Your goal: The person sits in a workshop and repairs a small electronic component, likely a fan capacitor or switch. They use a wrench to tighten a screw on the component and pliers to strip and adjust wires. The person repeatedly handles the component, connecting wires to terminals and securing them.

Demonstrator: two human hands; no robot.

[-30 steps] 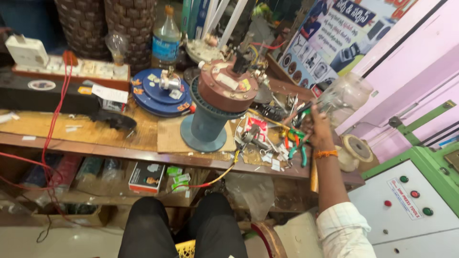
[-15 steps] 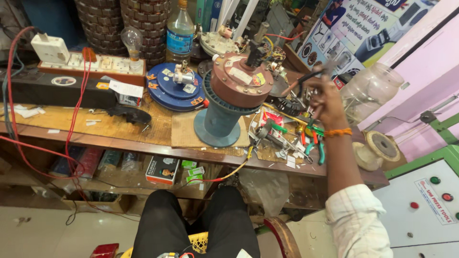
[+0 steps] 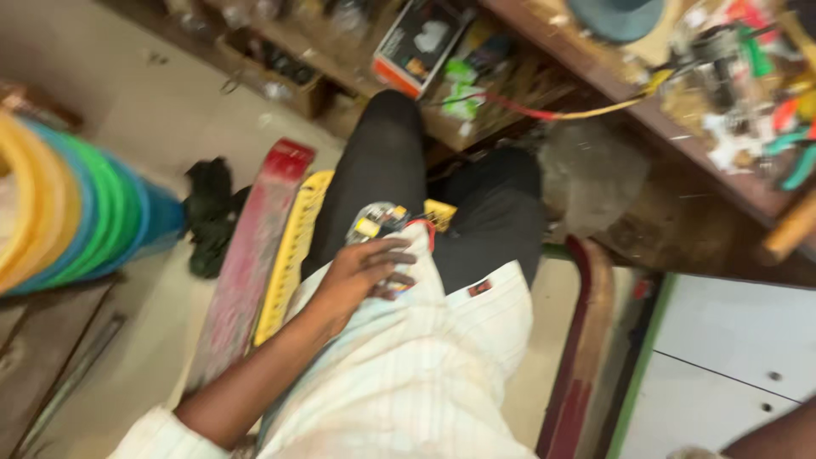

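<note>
My left hand [image 3: 367, 274] rests on my lap, its fingers closed over a small circuit board [image 3: 376, 223] that has yellow parts and a red wire [image 3: 425, 228]. The board lies against my black trousers [image 3: 387, 161], just above the hem of my white striped shirt [image 3: 416, 365]. My right hand is out of view; only a strip of an arm [image 3: 778, 438] shows at the bottom right corner. The picture is blurred by motion.
The wooden workbench edge [image 3: 646, 106] with pliers and loose parts runs across the top right. Beneath it is a shelf with a small box [image 3: 416, 42]. A stack of coloured rings [image 3: 76, 212] stands left; a red plank [image 3: 251, 255], a yellow seat edge [image 3: 289, 255] and a white cabinet [image 3: 722, 374] surround me.
The view has swung down from the benchtop to my lap. My right hand, raised over the bench tools before, has left the view. My left hand with the board has come into view.
</note>
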